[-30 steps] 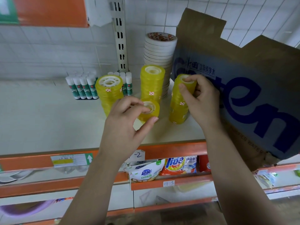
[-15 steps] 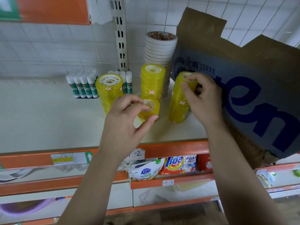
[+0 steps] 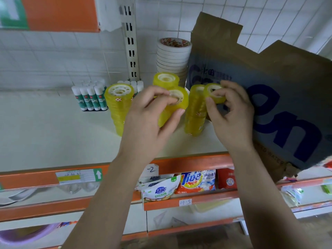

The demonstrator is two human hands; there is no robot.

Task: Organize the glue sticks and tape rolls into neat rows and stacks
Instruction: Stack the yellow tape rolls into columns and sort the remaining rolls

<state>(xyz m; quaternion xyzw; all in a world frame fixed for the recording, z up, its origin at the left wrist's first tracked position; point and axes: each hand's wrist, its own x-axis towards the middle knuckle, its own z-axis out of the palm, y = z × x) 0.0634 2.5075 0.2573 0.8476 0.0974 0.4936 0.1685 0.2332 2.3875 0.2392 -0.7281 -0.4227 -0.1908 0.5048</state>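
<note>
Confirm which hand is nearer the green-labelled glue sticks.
Left. The left hand, holding yellow tape rolls, is right of the glue sticks; the right hand, pinching one roll, is farther right, by the cardboard box.

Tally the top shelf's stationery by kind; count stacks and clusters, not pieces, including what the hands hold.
Yellow tape stacks standing: 3 (left stack, back stack, right stack)
Yellow tape held: 2 (short stack in left hand, roll in right hand)
White tape stack: 1
Glue stick clusters: 2 (left cluster, right cluster)
Total: 8
</note>
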